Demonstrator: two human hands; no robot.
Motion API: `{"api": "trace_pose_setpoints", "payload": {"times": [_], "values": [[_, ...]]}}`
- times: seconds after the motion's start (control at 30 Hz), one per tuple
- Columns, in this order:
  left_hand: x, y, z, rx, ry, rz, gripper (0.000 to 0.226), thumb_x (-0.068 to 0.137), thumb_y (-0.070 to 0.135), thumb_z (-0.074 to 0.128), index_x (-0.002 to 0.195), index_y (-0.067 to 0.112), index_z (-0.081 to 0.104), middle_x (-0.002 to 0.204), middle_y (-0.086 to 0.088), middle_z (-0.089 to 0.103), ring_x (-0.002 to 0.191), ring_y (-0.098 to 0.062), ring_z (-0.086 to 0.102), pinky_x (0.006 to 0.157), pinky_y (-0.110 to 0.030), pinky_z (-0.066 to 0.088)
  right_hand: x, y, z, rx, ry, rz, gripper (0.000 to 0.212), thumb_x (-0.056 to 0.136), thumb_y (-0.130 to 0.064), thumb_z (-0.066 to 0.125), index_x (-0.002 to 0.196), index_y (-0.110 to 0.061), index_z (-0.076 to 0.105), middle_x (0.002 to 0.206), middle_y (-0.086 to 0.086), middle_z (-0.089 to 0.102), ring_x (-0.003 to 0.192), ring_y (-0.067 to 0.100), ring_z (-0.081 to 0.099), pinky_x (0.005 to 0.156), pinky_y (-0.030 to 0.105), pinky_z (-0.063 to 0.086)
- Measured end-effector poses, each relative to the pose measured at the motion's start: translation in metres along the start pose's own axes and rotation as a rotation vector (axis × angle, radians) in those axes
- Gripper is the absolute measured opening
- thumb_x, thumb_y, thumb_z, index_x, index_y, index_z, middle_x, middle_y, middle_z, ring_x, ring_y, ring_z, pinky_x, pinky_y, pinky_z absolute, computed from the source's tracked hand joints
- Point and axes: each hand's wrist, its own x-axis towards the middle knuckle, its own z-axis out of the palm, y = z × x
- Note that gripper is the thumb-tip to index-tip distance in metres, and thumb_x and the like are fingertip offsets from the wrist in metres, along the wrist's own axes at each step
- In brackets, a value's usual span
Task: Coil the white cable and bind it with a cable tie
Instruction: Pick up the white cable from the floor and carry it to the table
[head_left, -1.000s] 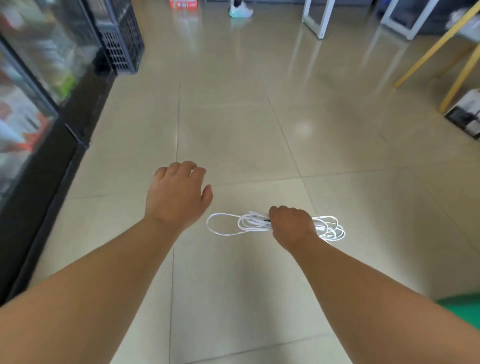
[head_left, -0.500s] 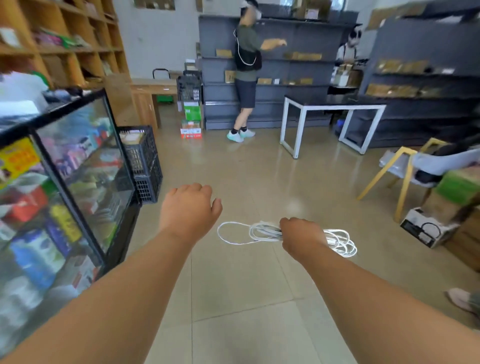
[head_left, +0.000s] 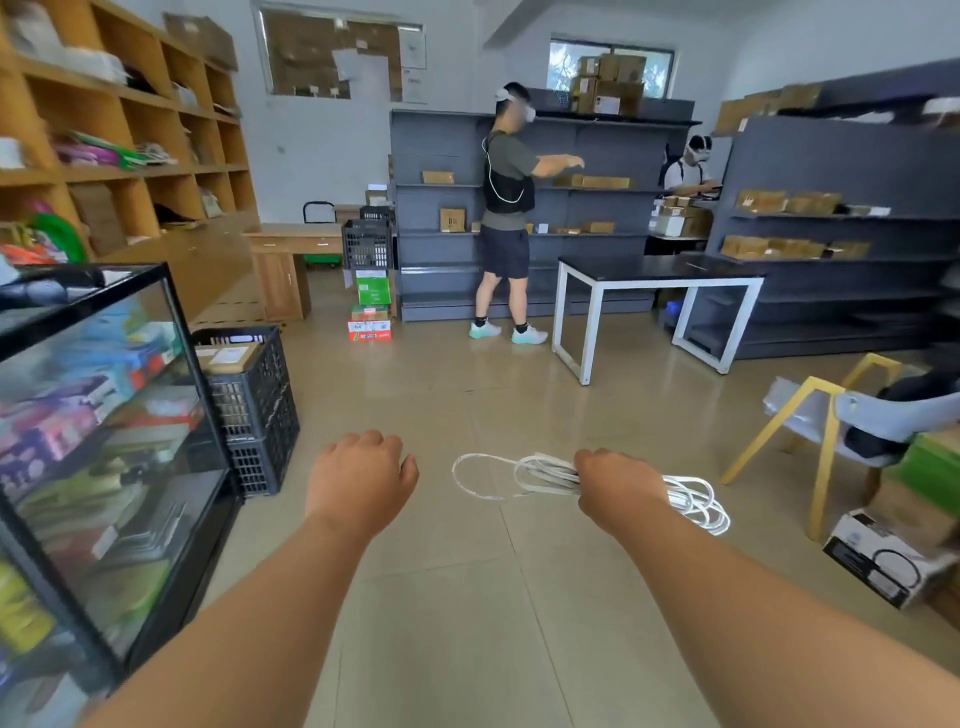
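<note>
The white cable (head_left: 519, 478) is gathered into a flat bundle of several loops, held level above the floor. My right hand (head_left: 618, 491) is closed around the middle of the bundle, with loops sticking out to the left and right of the fist. My left hand (head_left: 361, 480) hovers to the left of the cable, palm down, fingers loosely curled and holding nothing. A gap separates it from the nearest loop. No cable tie is visible.
A glass display case (head_left: 98, 441) stands close on the left, black crates (head_left: 249, 410) behind it. A yellow-legged chair (head_left: 826, 415) and boxes (head_left: 883, 556) crowd the right. Ahead, a white-framed table (head_left: 654, 280) and a person (head_left: 506, 208) at grey shelving.
The head view has tilted up from the floor to the room. Both hands keep their pose; the right still grips the cable bundle, the left stays empty beside it.
</note>
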Motion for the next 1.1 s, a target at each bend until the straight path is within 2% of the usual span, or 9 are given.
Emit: {"api": "trace_pose_setpoints", "payload": {"times": [0.27,0.57,0.87,1.0,1.1], "values": [[0.132,0.052,0.034,-0.015,0.052,0.074,0.036,0.093,0.037,0.036,0.088,0.012,0.061,0.086,-0.007,0.061,0.083,-0.027,0.055,0.064,-0.031,0.033,0.097,0.067,0.002,0.001,-0.030,0.089,0.026,0.083,-0.005,0.045,0.105,-0.016,0.052,0.105,0.005,0.061,0.094,0.027,0.060,0.067,0.029,0.037],[0.295,0.109,0.110,-0.087,0.069,0.211,0.036,0.091,0.037,0.038,0.091,0.010,0.062,0.090,-0.009,0.062,0.088,-0.029,0.056,0.072,-0.034,0.040,0.228,0.130,0.029,-0.039,-0.071,0.229,0.027,0.083,-0.006,0.046,0.107,-0.015,0.052,0.106,0.006,0.061,0.096,0.028,0.060,0.067,0.030,0.038],[0.518,0.146,0.165,-0.136,0.172,0.356,0.035,0.091,0.035,0.040,0.080,0.009,0.060,0.084,-0.011,0.063,0.079,-0.031,0.056,0.061,-0.031,0.033,0.411,0.184,0.039,-0.052,-0.070,0.412,0.027,0.083,-0.004,0.046,0.107,-0.017,0.050,0.102,0.004,0.060,0.089,0.026,0.059,0.065,0.031,0.039],[0.587,0.170,0.194,-0.157,0.158,0.397,0.036,0.091,0.036,0.039,0.079,0.010,0.061,0.081,-0.010,0.061,0.074,-0.027,0.052,0.060,-0.030,0.032,0.467,0.211,0.050,-0.066,-0.104,0.462,0.029,0.083,-0.006,0.045,0.110,-0.018,0.050,0.105,0.004,0.060,0.093,0.027,0.059,0.065,0.031,0.039],[0.629,0.189,0.216,-0.174,0.143,0.410,0.035,0.091,0.036,0.040,0.080,0.010,0.062,0.084,-0.009,0.062,0.079,-0.029,0.055,0.062,-0.030,0.031,0.508,0.230,0.059,-0.073,-0.126,0.483,0.030,0.084,-0.006,0.045,0.111,-0.018,0.050,0.106,0.004,0.060,0.094,0.027,0.060,0.065,0.031,0.040]]}}
